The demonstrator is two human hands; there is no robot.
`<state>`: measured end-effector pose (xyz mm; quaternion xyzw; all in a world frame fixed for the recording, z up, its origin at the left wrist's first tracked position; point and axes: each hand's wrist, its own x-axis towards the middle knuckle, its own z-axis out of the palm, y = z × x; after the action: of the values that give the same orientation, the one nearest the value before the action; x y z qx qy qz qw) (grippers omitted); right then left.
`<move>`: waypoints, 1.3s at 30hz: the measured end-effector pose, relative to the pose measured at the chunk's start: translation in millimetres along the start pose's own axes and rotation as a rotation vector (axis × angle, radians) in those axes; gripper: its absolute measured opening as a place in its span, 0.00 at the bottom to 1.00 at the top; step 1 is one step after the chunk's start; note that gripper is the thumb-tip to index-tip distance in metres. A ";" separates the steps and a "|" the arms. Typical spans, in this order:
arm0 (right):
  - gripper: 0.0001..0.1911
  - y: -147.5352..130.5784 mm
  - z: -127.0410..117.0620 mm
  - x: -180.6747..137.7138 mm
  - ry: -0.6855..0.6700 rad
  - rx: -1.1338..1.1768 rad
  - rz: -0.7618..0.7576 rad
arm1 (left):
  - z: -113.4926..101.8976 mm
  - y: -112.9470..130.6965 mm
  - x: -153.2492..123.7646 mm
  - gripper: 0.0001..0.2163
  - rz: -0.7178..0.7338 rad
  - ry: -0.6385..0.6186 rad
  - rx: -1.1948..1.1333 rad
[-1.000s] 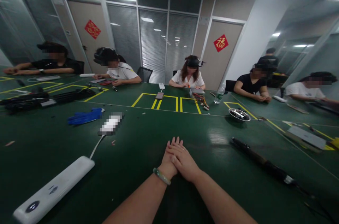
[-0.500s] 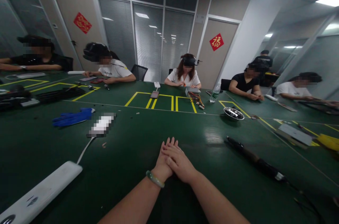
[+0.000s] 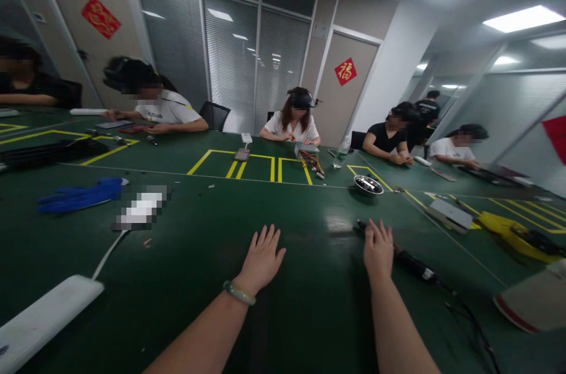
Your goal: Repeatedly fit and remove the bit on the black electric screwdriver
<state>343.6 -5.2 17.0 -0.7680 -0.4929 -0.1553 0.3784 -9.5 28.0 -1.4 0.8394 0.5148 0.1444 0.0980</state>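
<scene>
My left hand (image 3: 262, 261), with a green bangle (image 3: 239, 293) at the wrist, lies palm down on the green table (image 3: 305, 327) with its fingers spread. Off to the right, my right hand (image 3: 379, 250) reaches over a long black corded tool (image 3: 415, 266) that looks like an electric screwdriver. Its fingers are stretched out and cover part of the tool near the tip; whether they touch it I cannot tell. Beyond that hand stands a shiny metal bowl (image 3: 368, 185) with small dark pieces in it.
On the left lie a blue glove (image 3: 82, 196), a phone-like blurred item (image 3: 142, 209) and a white power strip (image 3: 48, 318). A whitish container (image 3: 537, 297) stands at the right edge, near a yellow object (image 3: 508, 235). Several people sit across the table, near a water bottle (image 3: 342, 153).
My hands, laid one over the other before, have come apart. The right one has moved right, over the black tool; the left now lies flat alone. The view has turned right.
</scene>
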 end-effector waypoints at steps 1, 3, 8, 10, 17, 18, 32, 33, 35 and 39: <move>0.31 23.0 -9.4 1.2 0.063 -0.058 0.029 | 0.6 -0.9 0.4 0.29 0.003 -0.006 -0.008; 0.30 64.9 -28.8 0.0 0.162 -0.173 0.091 | 2.0 -2.4 1.1 0.30 0.003 -0.016 -0.021; 0.31 116.6 -58.2 -8.2 0.058 -0.349 0.278 | 2.6 -3.4 2.1 0.30 -0.003 -0.031 -0.042; 0.30 112.7 -57.6 -8.7 -0.050 -0.372 0.298 | 0.6 -2.7 1.9 0.30 -0.008 -0.041 -0.052; 0.34 84.6 -48.8 -5.8 -0.161 -0.429 0.228 | -2.6 -3.0 0.9 0.29 -0.015 -0.042 -0.091; 0.33 84.5 -49.5 -6.1 -0.157 -0.434 0.220 | -1.9 -3.4 1.2 0.29 -0.017 -0.036 -0.090; 0.24 97.6 -48.1 -2.4 -0.126 -0.391 0.219 | 8.6 -4.9 8.1 0.28 -0.045 0.014 -0.050; 0.23 98.5 -48.3 -2.5 -0.126 -0.384 0.214 | 8.2 -4.7 7.9 0.28 -0.046 0.014 -0.050; 0.23 100.1 -49.8 -3.2 -0.128 -0.371 0.207 | 7.1 -4.9 7.5 0.28 -0.051 0.012 -0.055; 0.23 98.7 -55.3 -6.8 -0.148 -0.322 0.164 | 6.0 -6.1 8.1 0.28 -0.054 -0.004 -0.099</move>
<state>434.2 -72.6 7.4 -0.8654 -0.4240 -0.1442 0.2247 -9.1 37.9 -7.8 0.8195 0.5294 0.1653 0.1441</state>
